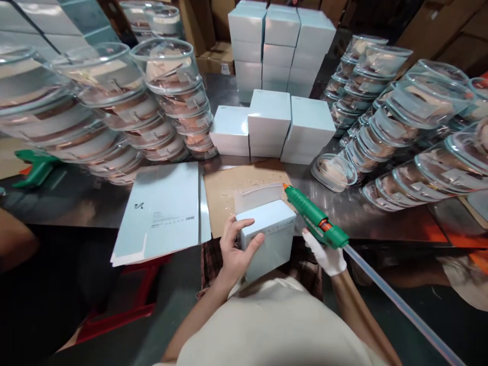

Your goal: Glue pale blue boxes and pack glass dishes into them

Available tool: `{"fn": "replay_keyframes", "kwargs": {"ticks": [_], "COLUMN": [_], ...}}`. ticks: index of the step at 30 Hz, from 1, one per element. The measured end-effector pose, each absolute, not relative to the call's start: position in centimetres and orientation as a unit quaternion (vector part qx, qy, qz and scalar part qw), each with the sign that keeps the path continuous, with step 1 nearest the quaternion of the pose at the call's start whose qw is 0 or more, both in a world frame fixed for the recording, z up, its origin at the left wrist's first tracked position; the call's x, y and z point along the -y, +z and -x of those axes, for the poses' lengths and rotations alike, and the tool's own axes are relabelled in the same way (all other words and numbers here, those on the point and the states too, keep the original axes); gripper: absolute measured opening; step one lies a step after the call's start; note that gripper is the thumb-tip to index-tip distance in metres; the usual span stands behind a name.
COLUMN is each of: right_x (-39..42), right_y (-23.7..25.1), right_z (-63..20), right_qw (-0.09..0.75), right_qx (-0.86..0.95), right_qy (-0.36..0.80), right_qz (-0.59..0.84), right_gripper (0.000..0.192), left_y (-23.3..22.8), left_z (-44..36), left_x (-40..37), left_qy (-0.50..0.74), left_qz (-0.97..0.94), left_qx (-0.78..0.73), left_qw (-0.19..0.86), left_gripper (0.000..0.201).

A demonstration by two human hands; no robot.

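Observation:
My left hand (236, 249) grips the near left side of a pale blue box (269, 236), thumb on its top edge. The box's flap (259, 197) stretches away from me over a brown cardboard sheet (221, 190), a whitish line of glue along it. Gloved in white, my right hand (328, 256) is wrapped around a green hot glue gun (310, 213). The gun's orange nozzle sits at the flap's right end; I cannot tell whether it touches. From the gun's rear a long clear glue stick (400, 300) runs down to the right.
Flat printed cartons (168, 203) lie left of the cardboard. Finished-looking boxes (269, 114) stand behind it. Stacks of clear round containers (171, 76) rise on both sides. Another green glue gun (36, 166) lies far left. People's arms (17, 236) show at both edges; a red stool (125, 300) stands below.

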State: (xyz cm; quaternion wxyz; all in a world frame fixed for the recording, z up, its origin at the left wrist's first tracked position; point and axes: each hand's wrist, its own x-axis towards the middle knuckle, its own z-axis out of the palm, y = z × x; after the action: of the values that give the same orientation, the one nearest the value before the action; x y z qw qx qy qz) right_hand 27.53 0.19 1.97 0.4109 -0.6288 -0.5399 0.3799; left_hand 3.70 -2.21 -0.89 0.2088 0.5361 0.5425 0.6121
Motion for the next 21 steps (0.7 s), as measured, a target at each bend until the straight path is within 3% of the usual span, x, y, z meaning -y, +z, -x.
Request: {"fn": "replay_keyframes", "kwargs": {"ticks": [4, 7, 11, 14, 18, 21], "right_x": [-3.6, -6.1, -6.8, -5.9, -5.9, -6.9], "right_y": [0.2, -0.3, 0.8, 2.4, 3.8, 3.4], "right_z": [-27.0, -26.9, -29.1, -29.6, -26.6, -24.9], "right_qw": [0.431, 0.405, 0.289, 0.328, 0.411, 0.393], "right_qx": [0.381, 0.36, 0.422, 0.465, 0.489, 0.467], "right_qy": [0.495, 0.534, 0.425, 0.349, 0.519, 0.619], "right_qz": [0.651, 0.649, 0.747, 0.745, 0.568, 0.495], "right_gripper": [0.055, 0.06, 0.048, 0.036, 0.064, 0.062], "left_y": [-1.0, -0.7, -0.2, -0.1, -0.6, -1.1], "left_z": [-3.2, -3.2, -3.0, -3.2, -3.8, -4.3], "left_x": [2.5, 2.7, 2.8, 2.5, 2.2, 2.2], "left_qy": [0.627, 0.631, 0.63, 0.63, 0.617, 0.613], "left_qz": [-0.515, -0.492, -0.468, -0.464, -0.497, -0.49], "left_qx": [-0.536, -0.534, -0.539, -0.534, -0.495, -0.499], "left_qw": [0.234, 0.274, 0.304, 0.321, 0.357, 0.369], "left_gripper": [0.031, 0.035, 0.042, 0.041, 0.04, 0.044]}}
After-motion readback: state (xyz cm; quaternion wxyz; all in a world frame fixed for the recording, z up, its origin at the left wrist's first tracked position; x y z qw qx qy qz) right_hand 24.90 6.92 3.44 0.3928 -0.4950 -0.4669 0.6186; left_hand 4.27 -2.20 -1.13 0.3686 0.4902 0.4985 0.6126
